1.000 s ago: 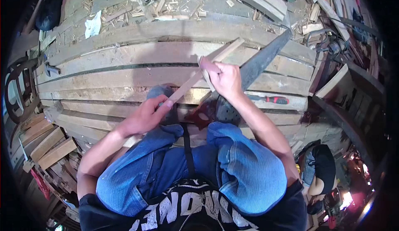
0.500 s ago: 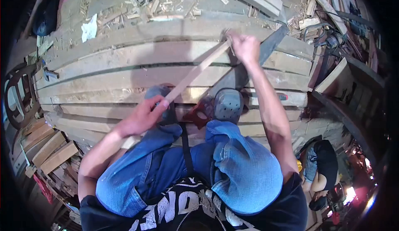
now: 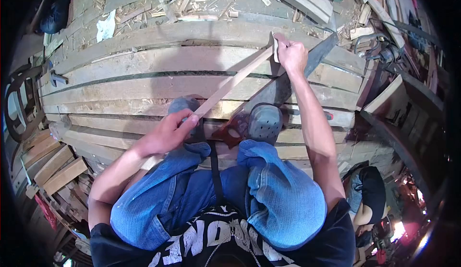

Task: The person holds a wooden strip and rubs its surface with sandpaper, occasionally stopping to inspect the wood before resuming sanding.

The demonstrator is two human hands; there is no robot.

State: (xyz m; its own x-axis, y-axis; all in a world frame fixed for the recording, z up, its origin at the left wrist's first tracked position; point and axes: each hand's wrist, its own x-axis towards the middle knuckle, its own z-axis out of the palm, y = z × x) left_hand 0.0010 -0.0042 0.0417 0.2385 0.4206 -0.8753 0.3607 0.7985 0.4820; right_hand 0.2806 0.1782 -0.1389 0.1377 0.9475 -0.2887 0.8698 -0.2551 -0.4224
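Observation:
My left hand (image 3: 165, 131) is closed around the near part of a long, thin wooden strip (image 3: 235, 79), which slants up and right from my lap. My right hand (image 3: 292, 56) pinches a folded piece of sandpaper (image 3: 275, 47) at the strip's far end. Beneath the strip and partly under my right forearm lies a handsaw (image 3: 264, 95). Its reddish-brown handle is by my shoe (image 3: 265, 123), and its blade points to the upper right. The fingertips of my right hand are partly hidden behind the sandpaper.
Long wooden planks (image 3: 120, 91) lie side by side under my feet. Shavings and offcuts (image 3: 216, 0) litter the far floor. A corded power tool (image 3: 386, 54) is at right, cut wood blocks (image 3: 60, 171) at left. Another person (image 3: 370, 192) is at lower right.
My right hand has moved slightly up and right, and the sandpaper now shows clearly at the strip's end. My left hand keeps its hold on the strip.

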